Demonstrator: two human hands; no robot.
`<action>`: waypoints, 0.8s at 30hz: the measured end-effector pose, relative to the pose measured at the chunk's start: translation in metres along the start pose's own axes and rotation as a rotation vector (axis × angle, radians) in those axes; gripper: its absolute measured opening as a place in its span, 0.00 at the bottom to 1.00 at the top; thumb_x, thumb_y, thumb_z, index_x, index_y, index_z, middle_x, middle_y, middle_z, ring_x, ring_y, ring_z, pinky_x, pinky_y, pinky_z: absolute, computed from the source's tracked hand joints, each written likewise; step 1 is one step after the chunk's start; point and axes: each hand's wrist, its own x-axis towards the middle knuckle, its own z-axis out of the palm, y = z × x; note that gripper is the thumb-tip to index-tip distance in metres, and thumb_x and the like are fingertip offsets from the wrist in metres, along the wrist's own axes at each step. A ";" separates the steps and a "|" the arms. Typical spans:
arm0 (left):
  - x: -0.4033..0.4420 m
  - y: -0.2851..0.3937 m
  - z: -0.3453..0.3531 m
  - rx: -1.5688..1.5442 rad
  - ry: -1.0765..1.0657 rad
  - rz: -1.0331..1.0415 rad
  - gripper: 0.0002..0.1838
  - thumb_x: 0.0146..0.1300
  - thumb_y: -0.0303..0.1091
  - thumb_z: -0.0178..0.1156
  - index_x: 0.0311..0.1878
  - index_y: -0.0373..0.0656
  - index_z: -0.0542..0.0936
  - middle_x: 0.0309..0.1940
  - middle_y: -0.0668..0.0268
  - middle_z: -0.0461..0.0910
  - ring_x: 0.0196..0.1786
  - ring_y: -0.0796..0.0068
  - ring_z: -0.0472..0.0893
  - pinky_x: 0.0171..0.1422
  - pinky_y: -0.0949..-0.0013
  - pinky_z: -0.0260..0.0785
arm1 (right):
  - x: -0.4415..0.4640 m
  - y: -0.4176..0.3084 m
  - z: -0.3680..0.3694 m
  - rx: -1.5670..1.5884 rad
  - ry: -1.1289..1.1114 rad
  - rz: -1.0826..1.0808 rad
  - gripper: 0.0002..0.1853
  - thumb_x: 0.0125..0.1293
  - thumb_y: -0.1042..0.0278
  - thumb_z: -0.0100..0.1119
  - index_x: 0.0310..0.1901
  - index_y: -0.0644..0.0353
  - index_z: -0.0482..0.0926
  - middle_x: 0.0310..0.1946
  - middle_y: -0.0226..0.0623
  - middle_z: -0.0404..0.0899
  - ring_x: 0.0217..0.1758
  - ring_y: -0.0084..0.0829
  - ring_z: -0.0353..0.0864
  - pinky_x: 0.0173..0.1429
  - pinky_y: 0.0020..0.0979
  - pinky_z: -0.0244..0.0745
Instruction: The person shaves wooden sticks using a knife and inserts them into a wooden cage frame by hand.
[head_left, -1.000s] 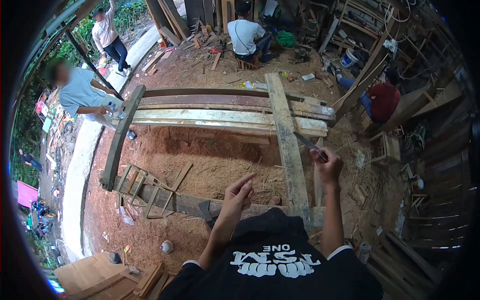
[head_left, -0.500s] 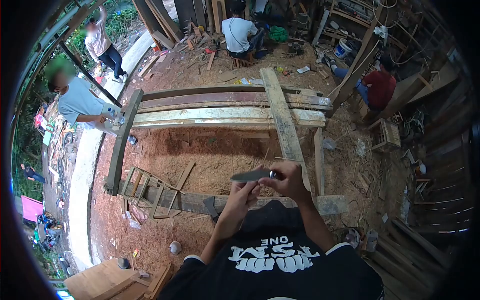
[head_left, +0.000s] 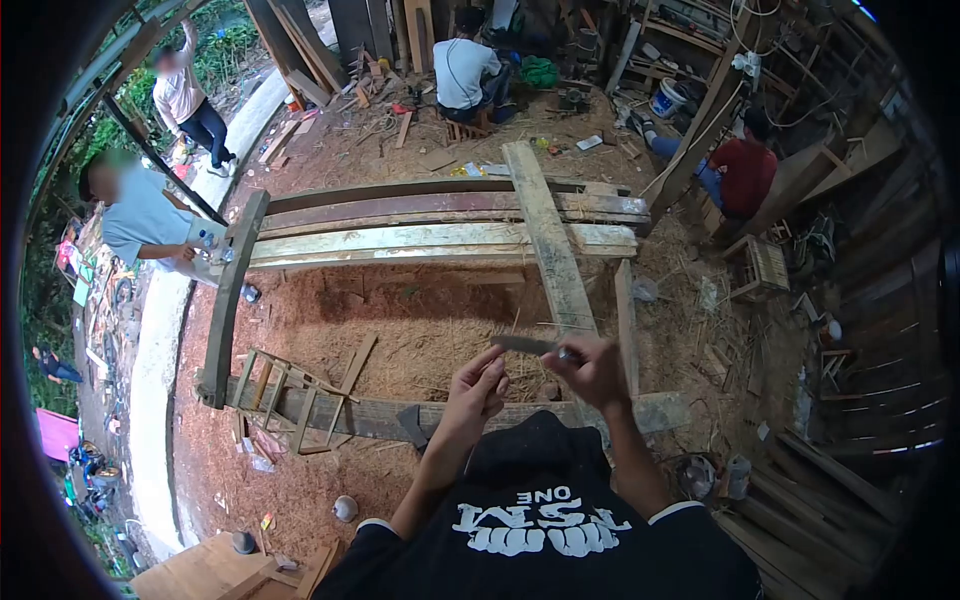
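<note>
A dark knife blade (head_left: 524, 344) points left from my right hand (head_left: 592, 373), whose fingers are wrapped round its handle. My left hand (head_left: 477, 387) is closed in a pinch just below and left of the blade's tip; whatever it holds is too small to name. Both hands are above the near part of the wooden frame. Beyond them a light crosspiece (head_left: 550, 245) lies over several long beams (head_left: 390, 238). A dark axe-like head (head_left: 412, 425) rests on the near beam, left of my left forearm.
A small slatted wooden piece (head_left: 285, 392) leans on the near beam at left. One person (head_left: 150, 215) stands at the left with bottles, another (head_left: 190, 98) behind. Two people (head_left: 463, 75) (head_left: 742, 172) sit farther off. Shavings (head_left: 400, 330) cover the ground.
The right hand came in from the right with the knife, over the left hand, then shifted slightly right. The left hand's fingers have closed into a pinch.
</note>
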 end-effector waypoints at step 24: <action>0.033 0.004 0.011 0.099 -0.068 0.027 0.24 0.79 0.35 0.56 0.74 0.41 0.70 0.26 0.79 0.66 0.21 0.92 0.57 0.22 0.81 0.45 | 0.023 0.008 0.004 0.075 0.001 -0.079 0.31 0.61 0.36 0.72 0.24 0.64 0.81 0.14 0.33 0.70 0.18 0.27 0.73 0.24 0.32 0.63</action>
